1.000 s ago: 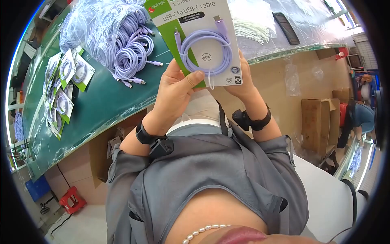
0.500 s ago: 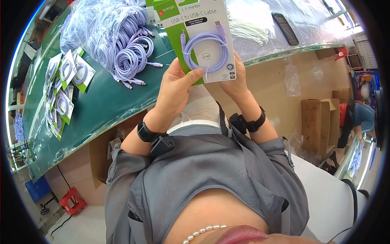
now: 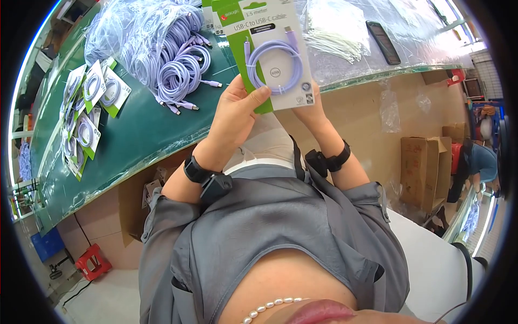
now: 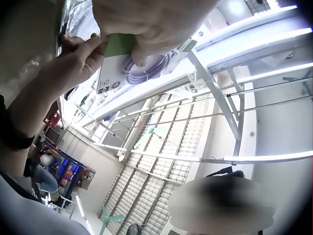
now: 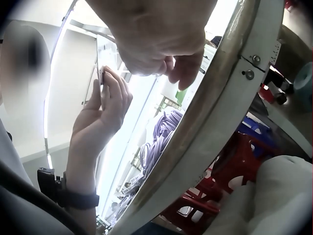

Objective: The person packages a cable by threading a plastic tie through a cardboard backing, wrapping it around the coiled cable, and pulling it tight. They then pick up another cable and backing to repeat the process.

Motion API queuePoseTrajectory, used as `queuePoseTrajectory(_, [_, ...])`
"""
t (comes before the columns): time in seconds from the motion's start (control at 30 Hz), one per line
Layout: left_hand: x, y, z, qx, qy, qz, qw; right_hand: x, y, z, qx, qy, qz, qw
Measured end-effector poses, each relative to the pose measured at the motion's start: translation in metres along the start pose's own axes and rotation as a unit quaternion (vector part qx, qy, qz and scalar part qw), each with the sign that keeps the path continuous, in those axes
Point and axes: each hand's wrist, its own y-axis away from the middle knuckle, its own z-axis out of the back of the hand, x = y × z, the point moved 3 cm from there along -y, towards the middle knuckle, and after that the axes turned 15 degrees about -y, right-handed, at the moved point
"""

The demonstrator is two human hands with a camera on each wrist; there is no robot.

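Holding up the green and white card (image 3: 292, 99) near the front edge of the green surface (image 3: 140, 129), with its printed face towards the head camera. Gripping its lower left part with the left hand (image 3: 229, 121), with the thumb pressed on the front. Reaching partly behind the lower right edge with the right hand (image 3: 310, 110); cannot tell whether closed on the card or just resting against it. Showing on the card 1 coiled purple cable (image 3: 298, 70), with its 2 connectors pointing up.

Visible to the left on the surface: a pile of carded cables (image 3: 86, 129) and, closer to the card, loose purple cables (image 3: 181, 78) beside clear plastic (image 3: 121, 27). Visible to the right: a bunch of white ties (image 3: 337, 48), then 1 dark phone (image 3: 383, 43).
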Motion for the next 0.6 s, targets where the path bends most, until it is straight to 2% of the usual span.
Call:
queuePoseTrajectory(0.17, [0.003, -0.004, 0.009, -0.015, -0.018, 0.014, 1.0, 0.027, -0.01, 0.014, -0.074, 0.042, -0.072, 0.994])
queuePoseTrajectory(0.27, [0.006, -0.006, 0.01, -0.012, -0.048, 0.01, 0.999, 0.053, -0.033, 0.035, -0.106, 0.102, 0.059, 0.987])
queuePoseTrajectory(0.3, [0.008, -0.006, 0.01, -0.009, -0.066, 0.01, 0.998, 0.064, -0.041, 0.032, -0.105, 0.103, 0.058, 0.987])
queuePoseTrajectory(0.33, [0.01, -0.005, 0.01, -0.004, -0.085, 0.01, 0.996, 0.085, -0.049, 0.018, -0.013, 0.214, 0.146, 0.966])
queuePoseTrajectory(0.37, [0.011, -0.005, 0.008, -0.003, -0.083, 0.011, 0.996, 0.096, -0.052, 0.006, 0.079, 0.319, 0.231, 0.916])
queuePoseTrajectory(0.4, [0.013, -0.005, 0.007, 0.003, -0.099, 0.012, 0.995, 0.097, -0.055, 0.005, 0.08, 0.321, 0.231, 0.915])
queuePoseTrajectory(0.5, [0.017, -0.004, 0.005, 0.005, -0.127, 0.009, 0.992, 0.093, -0.065, -0.003, 0.165, 0.337, 0.26, 0.89])
queuePoseTrajectory(0.6, [0.021, -0.002, 0.01, -0.004, -0.214, 0.001, 0.977, 0.089, -0.065, -0.008, 0.213, 0.364, 0.247, 0.872])
